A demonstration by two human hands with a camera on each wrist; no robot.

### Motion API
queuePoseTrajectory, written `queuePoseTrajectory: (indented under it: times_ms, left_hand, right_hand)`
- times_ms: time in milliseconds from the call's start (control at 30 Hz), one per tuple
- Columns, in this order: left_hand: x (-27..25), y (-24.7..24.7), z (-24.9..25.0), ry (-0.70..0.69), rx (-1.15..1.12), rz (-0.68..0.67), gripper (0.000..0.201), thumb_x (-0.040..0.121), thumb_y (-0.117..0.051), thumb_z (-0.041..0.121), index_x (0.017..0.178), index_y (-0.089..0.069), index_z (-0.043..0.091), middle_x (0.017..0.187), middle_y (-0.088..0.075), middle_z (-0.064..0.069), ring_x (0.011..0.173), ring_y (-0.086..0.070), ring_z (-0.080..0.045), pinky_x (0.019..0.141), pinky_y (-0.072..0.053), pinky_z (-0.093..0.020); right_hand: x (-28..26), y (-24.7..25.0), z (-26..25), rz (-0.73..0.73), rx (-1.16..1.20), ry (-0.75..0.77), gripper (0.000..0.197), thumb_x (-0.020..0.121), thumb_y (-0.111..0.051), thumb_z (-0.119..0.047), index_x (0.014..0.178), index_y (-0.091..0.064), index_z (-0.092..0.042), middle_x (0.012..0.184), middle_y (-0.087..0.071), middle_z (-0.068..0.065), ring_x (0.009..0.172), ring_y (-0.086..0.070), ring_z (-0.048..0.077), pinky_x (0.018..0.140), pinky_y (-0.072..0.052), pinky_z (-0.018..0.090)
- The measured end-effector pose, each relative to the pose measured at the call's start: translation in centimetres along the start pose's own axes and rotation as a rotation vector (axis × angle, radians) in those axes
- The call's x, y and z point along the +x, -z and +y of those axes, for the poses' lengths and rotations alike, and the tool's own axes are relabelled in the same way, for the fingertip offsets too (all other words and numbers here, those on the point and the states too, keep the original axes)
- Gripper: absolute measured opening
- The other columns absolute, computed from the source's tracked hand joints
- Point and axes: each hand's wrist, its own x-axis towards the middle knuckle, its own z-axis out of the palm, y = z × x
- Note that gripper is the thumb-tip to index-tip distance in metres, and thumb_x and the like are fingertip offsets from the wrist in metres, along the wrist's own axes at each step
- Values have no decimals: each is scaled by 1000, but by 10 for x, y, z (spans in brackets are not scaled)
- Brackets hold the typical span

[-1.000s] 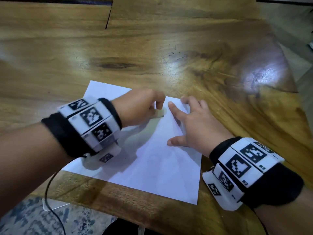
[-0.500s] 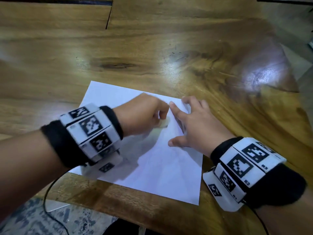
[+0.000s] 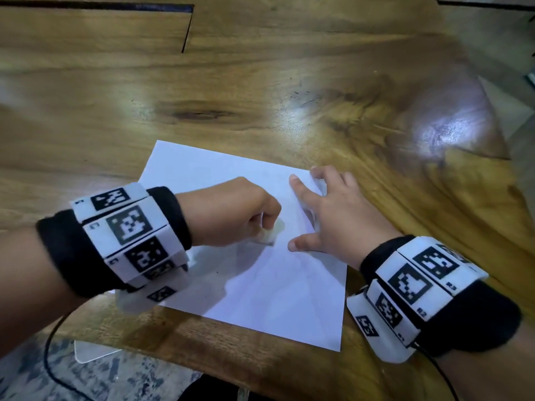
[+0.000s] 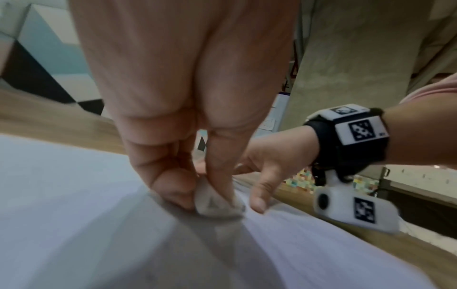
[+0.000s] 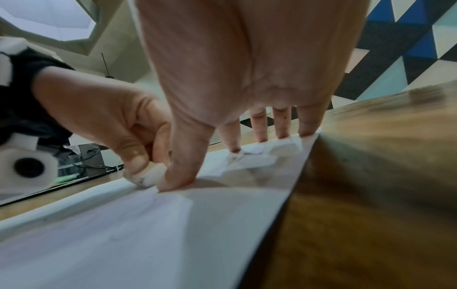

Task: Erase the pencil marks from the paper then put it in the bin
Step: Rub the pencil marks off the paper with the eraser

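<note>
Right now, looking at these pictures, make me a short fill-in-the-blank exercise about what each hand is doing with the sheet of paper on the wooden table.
1. The left hand pinches a small white ____ against the white sheet of paper.
2. The right hand presses the paper flat with ____ fingers.
3. The paper lies on a glossy ____ table.
4. The right hand's fingertips press near the paper's ____ edge, as the person sees it.

Missing words: eraser; spread; wooden; right
</note>
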Motion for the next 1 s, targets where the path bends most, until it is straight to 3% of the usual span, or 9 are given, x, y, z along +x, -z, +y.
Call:
queuePoseTrajectory:
  times_ms: [100,167,233,333,467,533,667,867,1000]
  left_hand:
    - [4,17,-13,73,-42,41,11,78,-59,14,85,-63,21,76,-66,2,68,-54,-16,65,-44,-28]
    - [7,28,-24,159,-188,119,15,79,-59,11,90,-62,21,72,-65,1,60,-55,-14,61,-45,-28]
    - [11,32,-28,191,-264,177,14,79,-63,14,91,-61,20,66,-61,4,56,-53,-11,55,-40,-24]
    - [25,28,-18,151,-178,261,15,78,-65,14,93,-66,17,65,-57,7,58,-50,-7,53,-37,-13]
    - [40,23,-4,115,-95,325,16,80,-62,20,94,-66,13,72,-55,2,73,-51,-18,65,-35,-22]
    - [35,18,-3,85,-77,305,17,82,-59,23,92,-63,11,78,-60,-3,74,-50,-20,66,-34,-23]
    - [19,7,1,-39,-8,128,8,81,-58,19,85,-60,12,82,-64,-5,75,-53,-23,65,-39,-27]
    - [47,25,4,35,-3,326,18,82,-54,14,96,-59,3,93,-62,-17,81,-49,-27,68,-34,-30]
    - [18,2,8,-68,-5,120,12,83,-53,16,90,-58,8,90,-59,-11,80,-51,-26,70,-37,-31]
  right_hand:
    - [-1,1,1,11,26,0,102,71,-68,-58,149,-8,-33,150,-6,-2,135,-8,19,111,-20,28]
    - [-2,3,2,24,71,-9,103,69,-72,-55,149,-12,-32,151,-9,-5,135,-9,16,109,-22,26]
    - [-3,4,3,23,96,-16,105,68,-75,-52,149,-14,-27,151,-11,-8,135,-11,14,108,-23,24]
    - [-1,4,3,8,63,-15,106,68,-74,-52,150,-13,-25,151,-10,-7,136,-9,15,109,-23,25]
    - [0,5,2,-2,22,-14,107,68,-72,-55,150,-12,-24,147,-12,-6,131,-13,17,106,-27,25]
    - [0,5,2,-3,12,-9,106,69,-72,-56,150,-12,-24,147,-12,-5,131,-14,18,105,-27,25]
    - [-1,6,2,-17,6,-14,107,69,-70,-57,151,-9,-25,149,-9,-6,133,-11,17,106,-27,25]
    - [-1,7,1,-17,-26,-9,108,70,-69,-58,151,-8,-21,147,-12,-3,130,-15,19,107,-25,25]
    - [-1,7,0,-17,-14,-7,107,69,-70,-57,151,-11,-22,148,-11,-3,131,-14,19,107,-25,25]
